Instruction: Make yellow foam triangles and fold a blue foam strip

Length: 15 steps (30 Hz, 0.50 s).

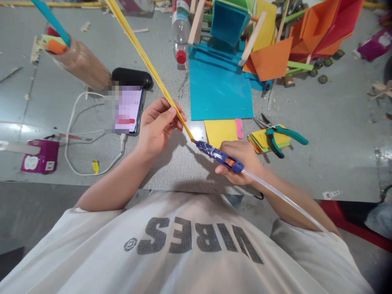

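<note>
Pinched between the thumb and fingers of my left hand (161, 124) is a long, thin yellow strip (147, 61), slanting up and away to the left. My right hand (241, 159) is wrapped round a blue hot glue gun (219, 156), its nozzle touching or very close to the strip's lower end. A long clear glue stick (284, 199) runs out of the gun's back over my right forearm. Beyond the gun lie a yellow sheet (219, 131) and a large blue sheet (220, 90).
Green-handled pliers (275, 136) rest on small coloured cards (260, 141) at right. A phone (128, 110) with a white cable (69, 151) lies left, near a brown holder (82, 61). Behind are a bottle (181, 32) and coloured folded pieces (312, 32). A purple box (41, 156) sits far left.
</note>
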### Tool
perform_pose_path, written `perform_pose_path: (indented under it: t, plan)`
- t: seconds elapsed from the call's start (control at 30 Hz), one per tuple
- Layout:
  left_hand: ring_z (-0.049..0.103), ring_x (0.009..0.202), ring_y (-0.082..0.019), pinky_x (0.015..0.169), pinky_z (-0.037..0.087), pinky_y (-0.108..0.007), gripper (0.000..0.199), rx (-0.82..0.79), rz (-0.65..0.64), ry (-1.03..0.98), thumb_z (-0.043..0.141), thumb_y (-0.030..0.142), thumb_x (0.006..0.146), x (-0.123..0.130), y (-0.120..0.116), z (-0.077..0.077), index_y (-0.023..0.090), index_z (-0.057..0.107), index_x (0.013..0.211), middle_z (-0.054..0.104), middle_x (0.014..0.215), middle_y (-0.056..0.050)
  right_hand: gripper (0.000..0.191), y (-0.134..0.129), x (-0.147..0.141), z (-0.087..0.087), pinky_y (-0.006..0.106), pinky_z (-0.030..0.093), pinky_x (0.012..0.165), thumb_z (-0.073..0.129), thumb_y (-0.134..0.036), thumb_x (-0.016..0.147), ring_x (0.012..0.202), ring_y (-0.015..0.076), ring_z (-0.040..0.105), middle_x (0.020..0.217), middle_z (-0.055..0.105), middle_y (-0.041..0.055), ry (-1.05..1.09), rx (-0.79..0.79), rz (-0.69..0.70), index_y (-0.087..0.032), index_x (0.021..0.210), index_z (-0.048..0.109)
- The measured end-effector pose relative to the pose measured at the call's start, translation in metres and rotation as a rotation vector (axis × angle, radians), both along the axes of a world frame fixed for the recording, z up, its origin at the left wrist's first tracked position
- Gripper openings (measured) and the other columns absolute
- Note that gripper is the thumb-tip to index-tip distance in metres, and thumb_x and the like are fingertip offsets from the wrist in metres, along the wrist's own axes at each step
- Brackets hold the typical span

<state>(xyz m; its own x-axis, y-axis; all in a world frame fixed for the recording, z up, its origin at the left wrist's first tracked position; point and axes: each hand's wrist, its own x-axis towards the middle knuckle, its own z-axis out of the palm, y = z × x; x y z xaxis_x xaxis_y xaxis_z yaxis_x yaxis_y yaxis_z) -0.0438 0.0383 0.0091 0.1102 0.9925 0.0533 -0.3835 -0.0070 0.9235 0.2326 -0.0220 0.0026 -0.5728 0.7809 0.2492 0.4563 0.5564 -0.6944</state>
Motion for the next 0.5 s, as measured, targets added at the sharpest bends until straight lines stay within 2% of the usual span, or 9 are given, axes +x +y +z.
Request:
perform_pose_path:
  t: [0.13,0.27,0.5]
  plan:
    - [0.069,0.066,-0.011,0.064,0.056,-0.023,0.02,0.018,0.009,-0.034,0.085,0.038,0.102,-0.0019,0.0018,0.0012,0.02,0.078,0.095,0.077,0.082,-0.002,0.068,0.0006,-0.0002,0.0015,0.036,0.024,0.061,0.049,-0.087,0.107,0.059,0.0164,0.042,0.069,0.047,0.0,-0.005,0.005,-0.001,-0.026,0.077,0.041]
    - [0.067,0.063,-0.011,0.064,0.056,-0.023,0.021,-0.052,0.059,-0.035,0.082,0.036,0.105,-0.0013,0.0029,0.0042,0.021,0.076,0.093,0.076,0.079,0.0,0.068,0.0009,0.0002,0.003,0.036,0.024,0.062,0.048,-0.087,0.107,0.06,0.0163,0.042,0.069,0.047,-0.0001,-0.01,-0.02,-0.007,-0.027,0.076,0.041]
    - [0.065,0.062,-0.013,0.062,0.052,-0.027,0.02,-0.116,0.189,-0.083,0.077,0.032,0.108,-0.0018,0.0058,0.0068,0.025,0.074,0.089,0.073,0.077,0.001,0.067,0.0015,0.0018,0.0007,0.036,0.029,0.063,0.051,-0.086,0.107,0.064,0.018,0.05,0.074,0.056,0.0033,0.07,-0.089,-0.016,-0.025,0.079,0.053]
